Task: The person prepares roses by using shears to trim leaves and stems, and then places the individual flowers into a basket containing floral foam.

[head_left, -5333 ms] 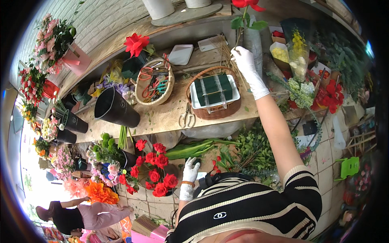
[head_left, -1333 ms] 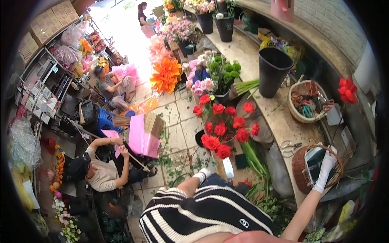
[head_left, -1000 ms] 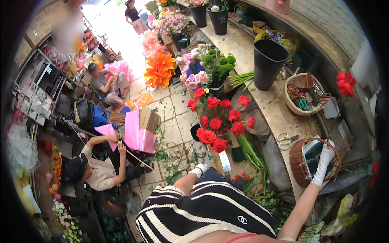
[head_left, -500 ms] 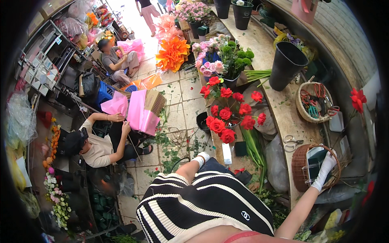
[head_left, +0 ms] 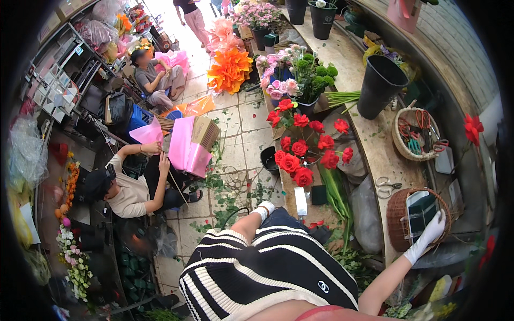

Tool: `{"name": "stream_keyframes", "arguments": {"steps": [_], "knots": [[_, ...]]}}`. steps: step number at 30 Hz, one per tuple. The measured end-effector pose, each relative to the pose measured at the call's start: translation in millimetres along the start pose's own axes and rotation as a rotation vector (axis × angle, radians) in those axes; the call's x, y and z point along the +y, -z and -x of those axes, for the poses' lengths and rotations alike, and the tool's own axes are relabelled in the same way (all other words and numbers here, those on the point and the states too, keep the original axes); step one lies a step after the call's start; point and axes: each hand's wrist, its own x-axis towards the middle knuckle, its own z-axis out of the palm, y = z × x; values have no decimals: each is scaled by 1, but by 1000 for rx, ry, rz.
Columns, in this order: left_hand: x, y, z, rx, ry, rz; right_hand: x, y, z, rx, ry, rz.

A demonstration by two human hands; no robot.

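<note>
My right hand point(head_left: 431, 235), in a white glove, lies with its fingers stretched over the edge of a white tray of dark green floral foam point(head_left: 421, 209). The tray sits inside a round brown wicker basket point(head_left: 397, 214) on the workbench at the right. My left hand point(head_left: 264, 209), also gloved in white, rests low against my thigh beside the bench front. Little of it shows and its fingers are unclear. A bunch of red roses point(head_left: 305, 155) stands just beyond it.
Scissors point(head_left: 386, 186) lie on the bench next to the basket. Farther along stand a smaller basket of tools point(head_left: 415, 136) and a black bucket point(head_left: 381, 85). On the left, a crouching person point(head_left: 131, 192) handles pink wrapping paper point(head_left: 184, 152). Cut leaves litter the tiled floor point(head_left: 230, 192).
About five seconds ago my right hand reached up to a red flower at the back of the bench; it now rests on the foam tray. My head has turned toward the aisle.
</note>
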Motion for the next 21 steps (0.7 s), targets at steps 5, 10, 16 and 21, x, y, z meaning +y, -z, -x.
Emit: {"name": "stream_keyframes", "arguments": {"steps": [5,10,16,21], "knots": [[29,34,4,-34,223,322,15,30,42,167,-5,-2],[59,86,17,-72,-181,-186,16,44,66,345,-195,-276],[56,90,18,-59,-214,-222,27,61,67,607,-323,103],[58,89,12,-47,-220,-205,24,71,49,450,-395,241]]}}
